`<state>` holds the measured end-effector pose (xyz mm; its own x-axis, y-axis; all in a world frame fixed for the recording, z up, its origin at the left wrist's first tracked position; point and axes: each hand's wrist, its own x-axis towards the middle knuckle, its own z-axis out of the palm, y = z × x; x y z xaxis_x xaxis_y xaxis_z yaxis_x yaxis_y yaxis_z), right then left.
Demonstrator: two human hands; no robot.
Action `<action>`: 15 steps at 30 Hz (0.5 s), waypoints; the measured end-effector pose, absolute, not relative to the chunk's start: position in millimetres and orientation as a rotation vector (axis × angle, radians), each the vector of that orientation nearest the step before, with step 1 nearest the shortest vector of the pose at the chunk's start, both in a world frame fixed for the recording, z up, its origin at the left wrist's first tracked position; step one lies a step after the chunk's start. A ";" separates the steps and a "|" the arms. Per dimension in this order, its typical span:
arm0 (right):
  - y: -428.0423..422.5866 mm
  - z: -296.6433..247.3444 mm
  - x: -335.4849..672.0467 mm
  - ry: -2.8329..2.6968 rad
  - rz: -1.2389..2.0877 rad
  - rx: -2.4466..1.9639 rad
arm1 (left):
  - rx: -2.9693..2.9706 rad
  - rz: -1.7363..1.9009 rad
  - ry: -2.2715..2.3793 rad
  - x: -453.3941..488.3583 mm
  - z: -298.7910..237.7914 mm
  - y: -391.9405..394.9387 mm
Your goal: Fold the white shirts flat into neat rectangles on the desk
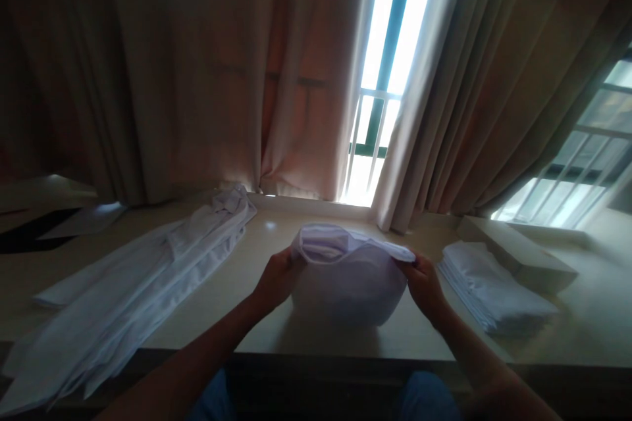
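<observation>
White cloth held in both hands over the middle of the desk, toward the front edge.
Left hand (279,276): fingers clamped on the left end of the white cloth (350,293). Right hand (425,279): thumb and fingers pinched on its right end. Contact between cloth and desk (207,306) cannot be determined. Long white garments (143,276) lie from near the back edge, overhanging the front edge at the left. Folded stack (494,286) at the right, beside a box (526,253).
</observation>
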<state>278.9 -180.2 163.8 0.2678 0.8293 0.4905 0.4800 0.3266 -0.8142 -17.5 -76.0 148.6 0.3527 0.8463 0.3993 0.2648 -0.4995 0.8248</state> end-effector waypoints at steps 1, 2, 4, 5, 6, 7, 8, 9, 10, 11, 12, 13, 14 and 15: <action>-171.6 177.3 280.5 -1.347 0.386 -1.296 | 1.914 1.124 0.978 -16.9 162.6 -68.5; -162.3 188.7 282.1 -1.315 0.435 -1.281 | 1.862 1.106 0.978 -16.1 174.8 -60.3; -140.6 203.5 285.1 -1.257 0.606 -1.268 | 1.732 1.026 0.944 -13.0 191.0 -41.4; -128.2 206.1 286.4 -1.226 0.715 -1.283 | 1.665 0.970 0.917 -10.5 193.7 -30.8; -114.9 205.0 287.6 -1.193 0.822 -1.316 | 1.604 0.912 0.894 -7.4 192.4 -19.4; -101.0 200.3 288.7 -1.162 0.914 -1.364 | 1.552 0.864 0.899 -3.7 187.1 -7.7; -86.7 191.9 289.6 -1.132 0.986 -1.423 | 1.512 0.823 0.934 0.5 178.1 4.0; -72.4 180.4 290.4 -1.104 1.036 -1.483 | 1.482 0.791 0.989 4.9 165.7 15.5; -58.7 166.1 291.1 -1.081 1.067 -1.536 | 1.458 0.770 1.058 9.6 150.6 26.5; -45.8 149.8 291.6 -1.068 1.083 -1.578 | 1.441 0.755 1.130 14.2 133.4 36.9; -34.1 132.1 291.9 -1.060 1.089 -1.612 | 1.428 0.744 1.194 18.7 114.8 46.7; -23.5 113.8 292.0 -1.054 1.088 -1.642 | 1.419 0.736 1.245 22.8 95.5 55.9; -14.0 95.5 292.0 -1.050 1.076 -1.667 | 1.411 0.733 1.295 26.6 76.2 64.7; -5.3 77.8 292.0 -1.047 1.044 -1.686 | 1.404 0.733 1.351 30.0 57.2 73.2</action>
